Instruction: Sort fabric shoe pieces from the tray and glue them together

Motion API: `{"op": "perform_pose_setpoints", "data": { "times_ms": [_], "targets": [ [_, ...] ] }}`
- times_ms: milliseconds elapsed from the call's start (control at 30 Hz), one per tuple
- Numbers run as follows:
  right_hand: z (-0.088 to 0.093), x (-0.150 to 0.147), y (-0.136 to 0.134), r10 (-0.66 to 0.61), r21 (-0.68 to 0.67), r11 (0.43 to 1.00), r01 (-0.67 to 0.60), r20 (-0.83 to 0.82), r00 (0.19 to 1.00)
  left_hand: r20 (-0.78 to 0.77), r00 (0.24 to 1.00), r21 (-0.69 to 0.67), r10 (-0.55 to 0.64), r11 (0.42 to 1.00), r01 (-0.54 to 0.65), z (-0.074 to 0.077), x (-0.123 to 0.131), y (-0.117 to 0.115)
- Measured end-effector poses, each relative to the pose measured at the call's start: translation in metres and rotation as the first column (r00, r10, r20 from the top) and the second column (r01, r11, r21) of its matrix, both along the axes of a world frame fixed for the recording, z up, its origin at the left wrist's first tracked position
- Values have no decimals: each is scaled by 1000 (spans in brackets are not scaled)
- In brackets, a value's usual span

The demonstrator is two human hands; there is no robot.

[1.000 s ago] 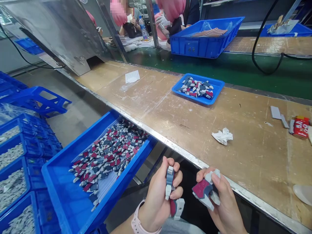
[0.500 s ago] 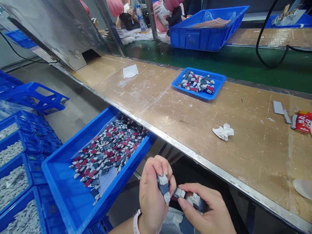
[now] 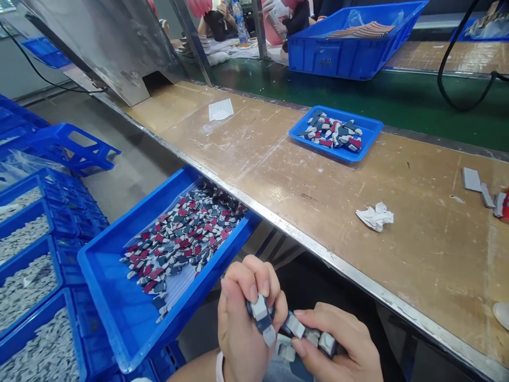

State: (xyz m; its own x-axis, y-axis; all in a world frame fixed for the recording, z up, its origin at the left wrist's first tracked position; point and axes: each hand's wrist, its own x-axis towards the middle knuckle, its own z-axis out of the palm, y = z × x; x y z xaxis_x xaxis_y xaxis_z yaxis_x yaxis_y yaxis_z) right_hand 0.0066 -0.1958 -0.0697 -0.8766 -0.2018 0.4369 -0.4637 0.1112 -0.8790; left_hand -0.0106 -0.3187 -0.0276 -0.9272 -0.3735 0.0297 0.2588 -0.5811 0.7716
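Note:
My left hand (image 3: 248, 313) is closed around a small dark-blue and white moulded piece (image 3: 261, 317), which shows between thumb and fingers. Close beside it, my right hand (image 3: 342, 345) pinches several similar blue and white pieces (image 3: 294, 324) between thumb and forefinger. More such parts show blurred below the hands, over my lap. To the left, a large blue bin (image 3: 103, 297) holds a heap of red, white and dark-blue pieces (image 3: 186, 233), partly under the table edge. On the table, a small blue tray (image 3: 374, 139) carries more of the same pieces.
A crumpled white paper (image 3: 376, 216) and a printed slip (image 3: 221, 110) lie on the brown table (image 3: 278, 180). Blue crates (image 3: 66, 318) of pale pieces stand at the left. A metal chute (image 3: 115, 48) and a deep blue bin (image 3: 330, 58) are behind. People sit across the green belt.
The view has shifted, so the table and bins appear a little to the right. My left hand has turned the piece slightly; both hands keep hold of their pieces.

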Motion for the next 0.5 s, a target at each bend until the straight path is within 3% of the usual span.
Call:
{"op": "perform_pose_setpoints", "data": {
  "times_ms": [67,133,167,300,367,400,500],
  "targets": [
    [-12,6,-4,-53,17,999,50,202,978,71,995,-116,67,992,-59,-8,-6,-16],
    [-25,7,-12,-97,39,995,90,492,865,144,964,-347,221,924,-160,-22,-13,-51],
    [-32,6,-17,-93,27,995,98,627,773,186,923,-514,337,834,-201,-31,-17,-76],
    [-62,-7,-44,144,-220,959,178,922,360,271,756,-729,596,640,-244,-76,-15,-207],
    [-75,-13,-57,286,-318,920,228,945,160,366,641,-804,674,576,-146,-99,-1,-270],
    [-80,-16,-63,338,-347,908,234,938,79,434,591,-817,680,573,-59,-111,7,-296],
    [-85,-27,-85,400,-388,899,203,916,-23,601,499,-787,625,573,230,-147,32,-342]
  ]
}}
